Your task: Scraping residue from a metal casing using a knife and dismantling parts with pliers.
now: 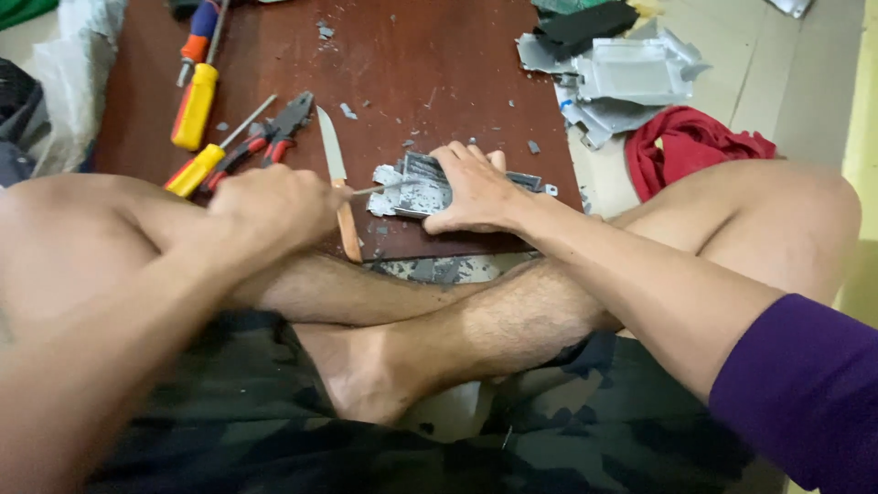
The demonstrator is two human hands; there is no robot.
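Note:
I sit cross-legged at a dark red-brown board (412, 64). My right hand (476, 187) presses flat on a broken grey metal casing (412, 187) at the board's near edge. My left hand (274, 206) is closed around a tool handle; its thin metal shaft (380, 187) points right and its tip touches the casing's left side. A knife with a wooden handle (340, 187) lies on the board between my hands, blade pointing away.
Yellow-handled screwdrivers (194, 105) and red-handled pliers (274, 133) lie on the board's left. Grey metal scraps (631, 78), a black piece (585, 26) and a red cloth (686, 146) lie on the floor to the right. Small debris dots the board.

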